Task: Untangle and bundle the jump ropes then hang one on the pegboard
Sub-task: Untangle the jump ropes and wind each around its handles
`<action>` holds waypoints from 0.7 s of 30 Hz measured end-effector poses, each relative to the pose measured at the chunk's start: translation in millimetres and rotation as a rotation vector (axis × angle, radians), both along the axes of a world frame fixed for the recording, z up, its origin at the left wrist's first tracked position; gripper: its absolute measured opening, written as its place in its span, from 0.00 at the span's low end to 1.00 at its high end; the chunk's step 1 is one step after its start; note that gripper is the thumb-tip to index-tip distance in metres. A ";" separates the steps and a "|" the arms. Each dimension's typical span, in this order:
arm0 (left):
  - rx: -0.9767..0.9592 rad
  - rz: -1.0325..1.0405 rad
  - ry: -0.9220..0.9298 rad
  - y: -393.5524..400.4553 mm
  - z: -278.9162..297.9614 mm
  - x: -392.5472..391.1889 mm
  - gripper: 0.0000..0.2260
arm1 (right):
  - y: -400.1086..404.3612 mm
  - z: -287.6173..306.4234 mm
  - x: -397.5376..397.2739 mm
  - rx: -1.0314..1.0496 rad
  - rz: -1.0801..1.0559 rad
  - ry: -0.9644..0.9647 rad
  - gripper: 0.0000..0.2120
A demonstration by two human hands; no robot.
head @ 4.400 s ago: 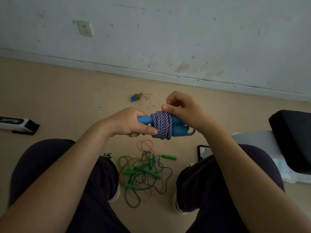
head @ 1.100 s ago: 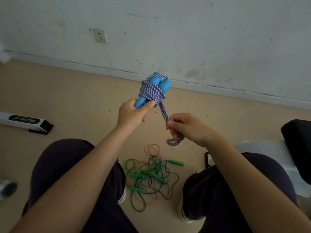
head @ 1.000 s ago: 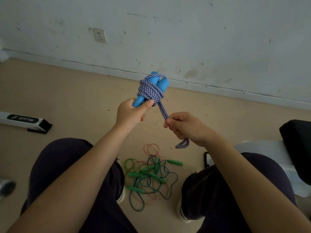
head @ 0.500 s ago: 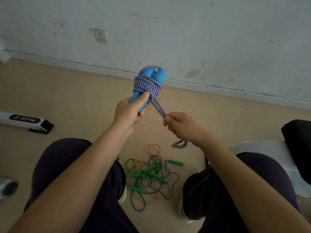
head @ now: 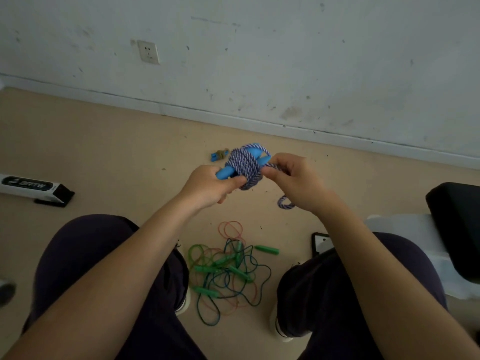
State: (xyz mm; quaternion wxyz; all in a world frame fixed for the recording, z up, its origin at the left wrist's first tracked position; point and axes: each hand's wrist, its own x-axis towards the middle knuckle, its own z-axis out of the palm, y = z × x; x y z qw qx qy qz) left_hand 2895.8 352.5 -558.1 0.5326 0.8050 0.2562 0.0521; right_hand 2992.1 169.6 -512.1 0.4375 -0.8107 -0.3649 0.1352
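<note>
A blue-handled jump rope point(head: 244, 168), its purple-and-white cord wound round the two handles, is held in front of me above the floor. My left hand point(head: 211, 184) grips the lower ends of the blue handles. My right hand point(head: 293, 180) pinches the cord right beside the coil, and the loose cord end point(head: 284, 202) hangs below that hand. On the floor between my feet lies a tangle of thin green-handled jump ropes point(head: 228, 268) in green, blue and orange.
A small blue object with tan cord point(head: 219, 155) lies on the floor near the wall. A white and black box point(head: 33, 187) lies at left. A phone point(head: 319, 242) and a black and white seat point(head: 457, 229) are at right.
The bundle has come down from upright to nearly level. My right hand has moved up the cord to the coil, so the free length between my hands is gone.
</note>
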 end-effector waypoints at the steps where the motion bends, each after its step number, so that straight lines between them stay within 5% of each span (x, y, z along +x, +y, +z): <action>1: -0.003 -0.066 0.046 0.1 1.9 -0.4 0.15 | -0.7 -0.4 2.1 -0.010 -0.015 -0.034 0.10; 9: 0.022 -0.575 0.264 -1.3 18.7 -9.5 0.19 | -0.9 -2.6 4.6 0.022 -0.024 -0.041 0.19; 17: 0.074 -0.613 0.237 1.3 22.5 -14.6 0.28 | 3.4 -14.5 2.9 0.044 0.069 0.173 0.16; 21: 0.070 -0.579 0.228 -3.1 17.0 -14.5 0.31 | 6.5 -21.6 2.8 0.053 0.074 0.112 0.20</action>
